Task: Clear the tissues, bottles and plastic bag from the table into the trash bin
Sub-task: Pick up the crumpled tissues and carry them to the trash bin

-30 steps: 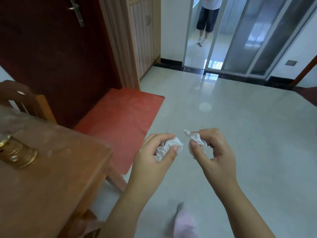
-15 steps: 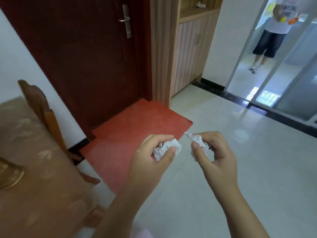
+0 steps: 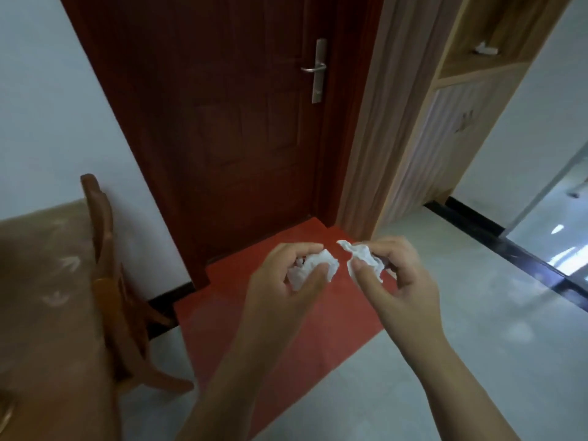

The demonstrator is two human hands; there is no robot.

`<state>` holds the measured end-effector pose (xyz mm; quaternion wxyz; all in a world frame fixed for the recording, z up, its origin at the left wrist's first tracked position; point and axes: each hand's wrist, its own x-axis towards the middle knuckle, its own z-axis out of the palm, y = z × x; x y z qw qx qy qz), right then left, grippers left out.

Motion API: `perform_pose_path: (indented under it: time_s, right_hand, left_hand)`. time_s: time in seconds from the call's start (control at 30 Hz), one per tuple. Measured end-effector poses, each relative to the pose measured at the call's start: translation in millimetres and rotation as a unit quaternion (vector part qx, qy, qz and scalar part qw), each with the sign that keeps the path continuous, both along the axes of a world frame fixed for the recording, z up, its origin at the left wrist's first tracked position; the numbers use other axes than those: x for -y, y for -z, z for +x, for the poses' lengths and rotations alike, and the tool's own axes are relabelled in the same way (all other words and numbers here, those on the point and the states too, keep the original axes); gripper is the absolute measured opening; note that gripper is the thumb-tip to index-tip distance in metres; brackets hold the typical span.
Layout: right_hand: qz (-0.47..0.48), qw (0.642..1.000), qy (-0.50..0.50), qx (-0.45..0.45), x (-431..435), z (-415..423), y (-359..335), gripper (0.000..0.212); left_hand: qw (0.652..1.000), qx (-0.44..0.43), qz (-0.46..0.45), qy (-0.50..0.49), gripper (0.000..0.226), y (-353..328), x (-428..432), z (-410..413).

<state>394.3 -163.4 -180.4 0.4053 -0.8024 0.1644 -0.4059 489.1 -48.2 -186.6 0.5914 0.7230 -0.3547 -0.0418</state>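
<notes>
My left hand (image 3: 280, 281) is shut on a crumpled white tissue (image 3: 315, 265), pinched between thumb and fingers. Just to its right, my right hand (image 3: 404, 278) holds a second crumpled white tissue (image 3: 362, 259) the same way. Both hands are held out in front of me, close together, above the red mat and the pale floor. The wooden table (image 3: 41, 313) lies at the left edge of the view, well away from both hands. No trash bin, bottle or plastic bag is in view.
A wooden chair (image 3: 111, 281) stands against the table by the white wall. A dark red door (image 3: 229, 122) is straight ahead, with a red mat (image 3: 280, 338) before it. A light wooden cabinet (image 3: 445, 128) stands to the right, then a glass sliding door (image 3: 553, 218).
The view has swung left: the door now fills the middle, the table has slid to the left edge, and the person in the doorway is out of sight. Both hands still hold their tissues.
</notes>
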Motion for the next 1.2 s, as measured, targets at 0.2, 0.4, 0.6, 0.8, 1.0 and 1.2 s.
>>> perform_pose_path:
  time_s: [0.2, 0.4, 0.6, 0.8, 1.0, 1.2]
  right_hand:
    - [-0.002, 0.997, -0.080, -0.010, 50, 88, 7, 0.005]
    - [0.018, 0.983, -0.180, 0.011, 102, 181, 7, 0.009]
    - [0.026, 0.954, -0.299, 0.000, 151, 265, 4, 0.012]
    - [0.032, 0.922, -0.385, -0.009, 151, 342, 6, 0.012]
    - [0.020, 0.887, -0.461, -0.014, 115, 417, 18, 0.015]
    - [-0.004, 0.865, -0.501, -0.004, 50, 503, 20, 0.015]
  left_hand:
    - [0.997, -0.026, 0.001, -0.071, 0.021, 6, 35, 70]
    - [0.985, -0.017, 0.010, -0.173, 0.020, 4, 71, 137]
    - [0.959, -0.041, -0.004, -0.280, 0.012, 0, 112, 190]
    - [0.923, -0.058, -0.018, -0.380, 0.023, 2, 111, 226]
    - [0.881, -0.061, -0.020, -0.469, 0.022, 10, 78, 274]
    - [0.855, -0.053, -0.030, -0.515, 0.021, 16, 18, 353]
